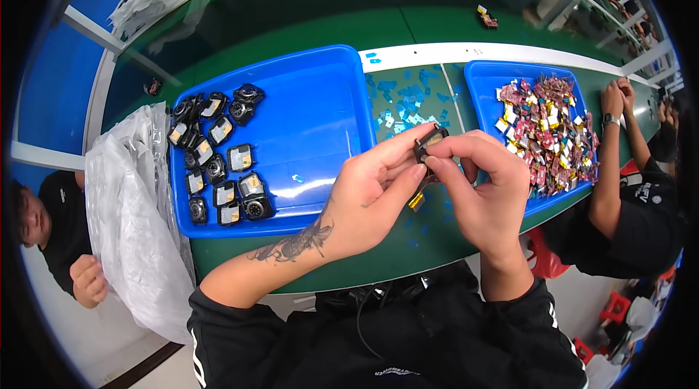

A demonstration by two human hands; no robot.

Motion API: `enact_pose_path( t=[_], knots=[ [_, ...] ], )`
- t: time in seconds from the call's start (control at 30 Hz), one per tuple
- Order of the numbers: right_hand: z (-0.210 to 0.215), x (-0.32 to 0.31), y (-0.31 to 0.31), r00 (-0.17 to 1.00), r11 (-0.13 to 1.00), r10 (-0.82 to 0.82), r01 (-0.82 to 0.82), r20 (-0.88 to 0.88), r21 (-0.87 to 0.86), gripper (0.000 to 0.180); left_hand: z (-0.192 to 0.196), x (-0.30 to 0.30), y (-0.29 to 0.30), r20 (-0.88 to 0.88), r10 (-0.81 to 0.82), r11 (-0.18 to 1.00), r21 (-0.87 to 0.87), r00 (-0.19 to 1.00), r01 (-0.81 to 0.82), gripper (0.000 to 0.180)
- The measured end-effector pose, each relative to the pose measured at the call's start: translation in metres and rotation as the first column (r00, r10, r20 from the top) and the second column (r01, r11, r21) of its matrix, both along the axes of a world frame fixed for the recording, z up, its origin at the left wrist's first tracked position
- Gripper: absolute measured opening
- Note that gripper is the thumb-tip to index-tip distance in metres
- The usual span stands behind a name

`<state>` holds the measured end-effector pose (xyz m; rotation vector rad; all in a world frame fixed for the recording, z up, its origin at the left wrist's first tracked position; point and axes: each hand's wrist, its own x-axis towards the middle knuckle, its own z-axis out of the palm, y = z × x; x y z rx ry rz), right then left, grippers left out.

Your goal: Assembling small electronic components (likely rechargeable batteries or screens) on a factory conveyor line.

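Observation:
My left hand (375, 189) grips a small black watch case (429, 144) between thumb and fingers, tilted up over the table's near part. Against the same case my right hand (486, 189) is closed, thumb and forefinger pinching its edge; exactly what the fingertips touch is partly hidden. A little yellow-and-dark flex piece (416, 201) hangs below the case, between the two hands. To the left, a large blue tray (313, 112) holds several black watch cases (239, 157) grouped along its left side. At the right, a second blue tray (477, 90) is heaped with small circuit boards (546, 138) with flex pieces.
Blue film scraps (409, 104) litter the green table (320, 262) between the trays. Clear plastic sheeting (135, 221) hangs at the left edge. Beyond a white rail (422, 54) runs a green conveyor belt (349, 21) carrying a few small parts. Co-workers sit at both sides.

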<state>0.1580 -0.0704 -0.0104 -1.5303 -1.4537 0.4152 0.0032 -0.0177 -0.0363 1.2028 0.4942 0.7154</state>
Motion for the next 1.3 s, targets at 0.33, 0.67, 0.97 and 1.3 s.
enact_pose_path(
  t=[0.33, 0.67, 0.97, 1.3],
  knots=[
    [-0.004, 0.004, 0.001, 0.995, 0.999, -0.005, 0.000, 0.103, 0.054, 0.018, 0.002, -0.003, -0.001, -0.078, -0.062, 0.998, -0.016, 0.995, 0.061, 0.043],
    [-0.024, 0.023, -0.014, 0.775, 0.987, 0.159, -0.143, -0.612, 0.075, 0.036, 0.005, 0.003, 0.007, 0.216, 0.054, 0.993, -0.115, 0.975, -0.030, 0.054],
    [-0.016, 0.012, -0.020, 0.696, 0.985, 0.128, -0.175, -0.707, 0.006, 0.014, 0.014, -0.009, 0.015, -0.175, 0.214, 0.668, 0.744, 0.961, -0.013, 0.031],
    [-0.024, 0.017, -0.019, 0.546, 0.952, 0.251, -0.291, -0.799, 0.099, 0.008, 0.016, -0.007, 0.007, -0.213, -0.029, 1.000, 0.004, 0.977, 0.030, 0.013]
  ],
)
